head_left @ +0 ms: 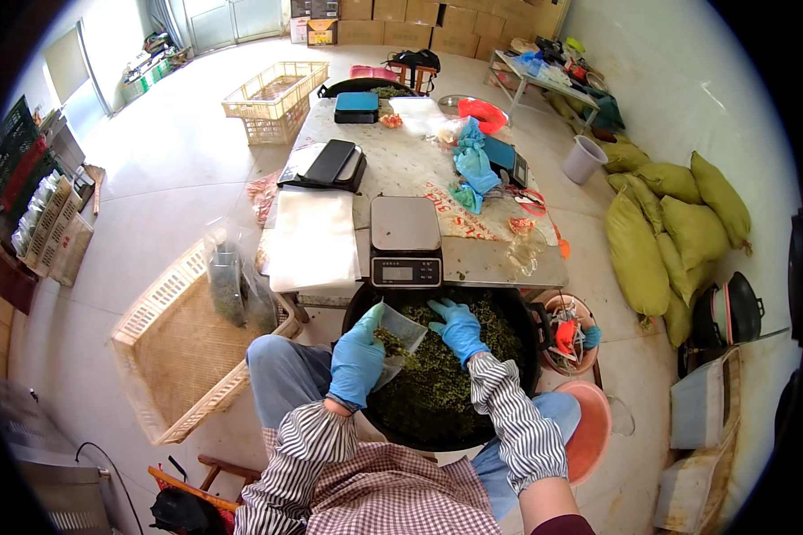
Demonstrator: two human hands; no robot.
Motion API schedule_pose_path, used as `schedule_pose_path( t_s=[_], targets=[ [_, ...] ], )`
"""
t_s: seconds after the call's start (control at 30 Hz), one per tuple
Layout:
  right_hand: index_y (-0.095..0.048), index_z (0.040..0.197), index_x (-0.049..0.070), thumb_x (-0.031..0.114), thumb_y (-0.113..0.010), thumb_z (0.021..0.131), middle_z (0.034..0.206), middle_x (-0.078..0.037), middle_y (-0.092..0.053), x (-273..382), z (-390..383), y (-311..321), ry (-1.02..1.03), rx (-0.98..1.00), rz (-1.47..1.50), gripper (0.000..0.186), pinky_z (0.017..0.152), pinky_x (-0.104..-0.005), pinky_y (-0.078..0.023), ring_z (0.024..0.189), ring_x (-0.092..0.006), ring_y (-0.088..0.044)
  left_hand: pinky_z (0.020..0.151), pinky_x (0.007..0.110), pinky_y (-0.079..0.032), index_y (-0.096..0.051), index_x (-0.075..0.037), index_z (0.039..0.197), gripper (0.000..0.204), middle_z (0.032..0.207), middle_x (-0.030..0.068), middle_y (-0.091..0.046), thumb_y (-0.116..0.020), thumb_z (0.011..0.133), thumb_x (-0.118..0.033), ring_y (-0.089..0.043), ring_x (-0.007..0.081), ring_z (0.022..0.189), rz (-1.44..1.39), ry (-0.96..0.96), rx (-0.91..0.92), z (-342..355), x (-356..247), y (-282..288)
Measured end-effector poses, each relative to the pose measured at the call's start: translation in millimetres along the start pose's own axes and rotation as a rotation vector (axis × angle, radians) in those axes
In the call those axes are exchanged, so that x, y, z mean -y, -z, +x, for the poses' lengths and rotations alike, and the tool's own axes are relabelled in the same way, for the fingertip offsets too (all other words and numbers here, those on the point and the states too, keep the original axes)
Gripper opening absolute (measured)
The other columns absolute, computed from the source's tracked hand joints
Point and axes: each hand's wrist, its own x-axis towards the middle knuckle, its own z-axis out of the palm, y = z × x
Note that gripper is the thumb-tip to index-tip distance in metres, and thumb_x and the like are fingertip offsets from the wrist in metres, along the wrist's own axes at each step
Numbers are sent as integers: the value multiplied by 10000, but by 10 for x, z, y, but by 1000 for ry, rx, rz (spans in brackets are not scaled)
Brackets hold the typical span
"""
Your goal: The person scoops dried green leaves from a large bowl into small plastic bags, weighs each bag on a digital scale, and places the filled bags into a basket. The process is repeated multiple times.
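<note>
The left hand (pixel 357 355), in a blue rubber glove, has its fingers clamped on a clear plastic bag (pixel 400 335) part-filled with crumbly dried green leaves (pixel 437 374). At the bag's three o'clock, the right hand (pixel 459 328) rests fingers together on the leaves, which fill a round black basin (pixel 514 303). A flat metal scale (pixel 405 239) sits at twelve o'clock.

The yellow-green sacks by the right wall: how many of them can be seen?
About 7 sacks, all piled on the floor against the right wall: one large in front, the others stacked behind and beside it. More may be hidden underneath.
</note>
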Motion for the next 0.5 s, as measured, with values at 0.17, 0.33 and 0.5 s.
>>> schedule_pose_path(
  t_s=[0.17, 0.33, 0.5],
  targets=[
    [-788, 1104, 105, 140, -744, 850, 1016, -98, -778, 120, -76, 286, -251, 158, 579, 260, 831, -362, -563, 905, -234, -719, 1034, 352, -503, -491, -102, 1489, 663, 1438, 173, -567, -530, 846, 60, -608, 321, 1259, 91, -63, -3, -57, 51, 82],
    [-763, 1125, 5, -41, -662, 904, 1045, -83, -773, 998, 55, 1590, -226, 174, 1206, 247, 861, -269, -568, 916, -127, -703, 974, 377, -540, -438, -116, 1520, 713, 1426, 168, -574, -571, 836, 35, -637, 341, 1195, 93, -89, 1, -48, 71, -38],
    [-717, 1214, -8, 91, -715, 930, 1084, -77, -760, 1156, 84, 1569, -188, 468, 1114, 300, 873, -269, -555, 959, -119, -689, 966, 376, -545, -437, -128, 1520, 740, 1431, 159, -572, -581, 817, 54, -640, 346, 1186, 22, -18, 42, -38, -107, -40]
  ],
)
